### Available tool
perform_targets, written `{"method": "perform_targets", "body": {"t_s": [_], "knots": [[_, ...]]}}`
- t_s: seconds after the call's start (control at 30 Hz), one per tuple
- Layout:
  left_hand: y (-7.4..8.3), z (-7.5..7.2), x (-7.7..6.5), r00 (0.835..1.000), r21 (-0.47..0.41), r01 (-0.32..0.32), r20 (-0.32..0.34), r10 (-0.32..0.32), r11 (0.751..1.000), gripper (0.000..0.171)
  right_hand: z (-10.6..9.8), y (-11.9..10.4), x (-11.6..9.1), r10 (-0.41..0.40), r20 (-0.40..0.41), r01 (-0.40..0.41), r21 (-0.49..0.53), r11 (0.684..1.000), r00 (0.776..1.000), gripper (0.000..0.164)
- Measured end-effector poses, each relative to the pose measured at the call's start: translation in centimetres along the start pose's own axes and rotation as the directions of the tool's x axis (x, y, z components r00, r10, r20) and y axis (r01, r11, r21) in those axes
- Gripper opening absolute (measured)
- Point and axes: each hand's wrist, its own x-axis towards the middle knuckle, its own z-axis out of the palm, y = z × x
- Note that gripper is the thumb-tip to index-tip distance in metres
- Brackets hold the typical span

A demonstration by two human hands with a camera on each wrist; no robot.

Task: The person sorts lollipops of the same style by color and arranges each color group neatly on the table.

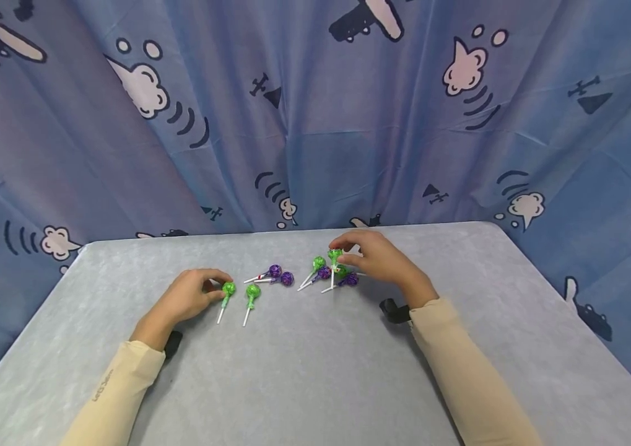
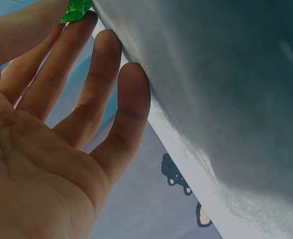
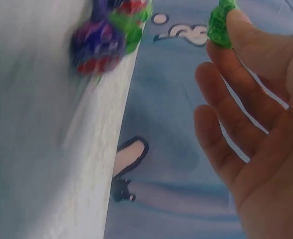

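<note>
My left hand (image 1: pixel 188 298) pinches the wrapped head of a green lollipop (image 1: pixel 228 288) between thumb and fingertips, its white stick slanting toward me. In the left wrist view only a bit of that green wrapper (image 2: pixel 77 10) shows. Just right of it lies a second green lollipop (image 1: pixel 252 292). My right hand (image 1: pixel 378 259) holds another green lollipop (image 1: pixel 335 254) by its head, above a small cluster. In the right wrist view this green head (image 3: pixel 219 27) sits between thumb and forefinger, apart from the table. Under it lie green and purple lollipops (image 1: pixel 352 280), partly overlapping.
Two purple lollipops (image 1: pixel 287 279) lie side by side between the hands. At the cluster's left are a green lollipop (image 1: pixel 319 263) and a purple one (image 1: pixel 323 272). The grey-white table (image 1: pixel 293 371) ends at a patterned blue curtain (image 1: pixel 315 155).
</note>
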Motion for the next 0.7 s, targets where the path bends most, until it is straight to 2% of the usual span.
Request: {"method": "perform_targets", "body": {"t_s": [0.17,0.33,0.5,0.7], "knots": [[-0.1,0.1,-0.2,1.000,-0.005,0.007,-0.004,-0.007,1.000,0.027,0.5,-1.8,1.0,0.013,0.015,-0.013,0.013,1.000,1.000,0.032],[-0.1,0.2,-0.3,1.000,0.000,0.009,-0.004,-0.009,1.000,0.027,1.4,-3.8,1.9,0.053,0.014,-0.054,0.079,0.995,0.998,0.032],[0.0,0.2,0.0,1.000,-0.002,-0.006,-0.005,0.006,1.000,0.027,2.5,-5.3,2.5,0.028,0.012,-0.029,0.110,0.994,1.000,0.031],[-0.1,0.2,0.0,1.000,-0.004,-0.006,-0.015,0.006,1.000,0.027,3.7,-5.9,2.9,0.021,0.023,-0.023,0.094,0.995,1.000,0.030]]}}
